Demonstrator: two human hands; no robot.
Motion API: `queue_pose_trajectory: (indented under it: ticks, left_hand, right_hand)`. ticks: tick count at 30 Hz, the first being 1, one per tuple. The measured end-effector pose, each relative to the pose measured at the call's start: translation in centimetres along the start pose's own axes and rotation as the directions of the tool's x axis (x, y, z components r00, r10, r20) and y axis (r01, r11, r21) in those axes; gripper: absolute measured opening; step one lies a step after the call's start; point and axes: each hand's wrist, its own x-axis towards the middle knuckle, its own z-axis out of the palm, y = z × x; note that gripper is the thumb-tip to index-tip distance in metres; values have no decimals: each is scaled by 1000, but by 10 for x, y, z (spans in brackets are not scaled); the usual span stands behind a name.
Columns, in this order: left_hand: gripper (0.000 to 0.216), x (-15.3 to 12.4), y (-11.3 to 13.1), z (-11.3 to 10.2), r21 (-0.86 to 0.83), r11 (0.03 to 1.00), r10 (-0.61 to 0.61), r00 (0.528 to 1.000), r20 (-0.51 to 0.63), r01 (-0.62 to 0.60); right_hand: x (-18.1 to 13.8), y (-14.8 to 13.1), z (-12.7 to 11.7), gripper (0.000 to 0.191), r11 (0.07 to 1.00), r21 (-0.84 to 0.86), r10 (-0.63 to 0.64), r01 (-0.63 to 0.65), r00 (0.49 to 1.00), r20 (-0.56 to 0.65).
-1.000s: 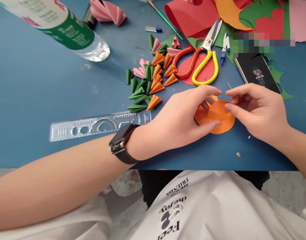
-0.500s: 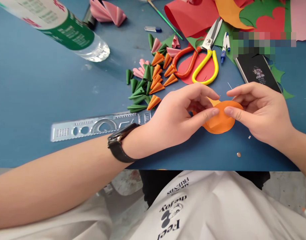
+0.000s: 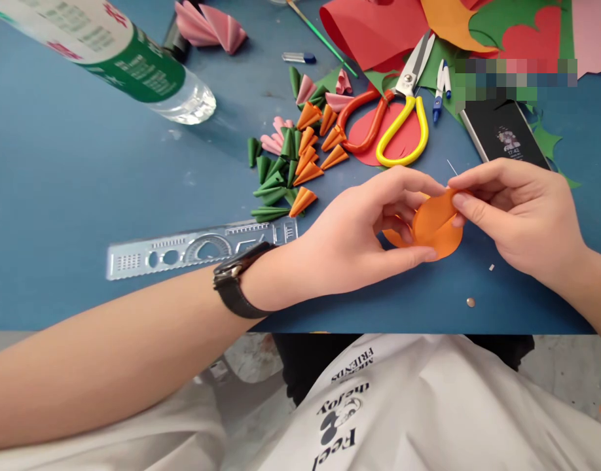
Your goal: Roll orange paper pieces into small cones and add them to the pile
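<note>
Paper: orange paper circle [image 3: 435, 230], partly curled, sits low over the blue table [image 3: 84, 190] near its front edge, between both hands.
Left hand: the left hand [image 3: 352, 239] pinches the circle's left side, thumb at the lower edge and forefinger arched over the top; a dark watch [image 3: 236, 284] is on the wrist.
Right hand: the right hand [image 3: 524, 212] closes thumb and forefinger on the circle's upper right edge (the other fingers curl behind).
Behind the hands: scissors [image 3: 403, 111] with one orange and one yellow handle, a dark phone [image 3: 501, 134], and a heap of folded paper cones [image 3: 293, 160] in orange, green and pink.
Left side: a clear stencil ruler [image 3: 197, 247] lies flat; a plastic bottle [image 3: 133, 65] with a green label is further back.
</note>
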Motion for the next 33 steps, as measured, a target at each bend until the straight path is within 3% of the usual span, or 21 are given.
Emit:
queue_pose_trajectory:
  ticks: [5,10,14,18,22,26,33]
  left_hand:
    - [42,1,-3,1,3,1000,15,998,-63,-15]
    - [28,2,-5,1,28,999,24,994,-106,-21]
    - [33,1,-6,1,58,998,7,993,-122,1]
    - [32,2,-8,0,82,996,49,992,-115,-40]
    - [46,2,-9,-3,78,996,53,997,-50,-49]
    - [43,0,-6,-2,156,987,45,992,-114,-27]
    - [32,0,-1,-4,278,955,149,978,-144,-104]
  right_hand:
    - [0,2,-2,6,998,55,-35,32,999,42]
    - [-4,6,-2,24,996,-31,-85,84,996,-9]
    - [-4,5,-2,36,994,-66,-87,86,996,-16]
    - [-2,2,0,28,995,-7,-101,101,994,-29]
    - [0,1,3,26,1000,2,-26,26,998,-59]
    - [1,0,3,22,999,16,31,-30,997,-66]
    - [2,3,-1,15,997,49,57,-55,998,-37]
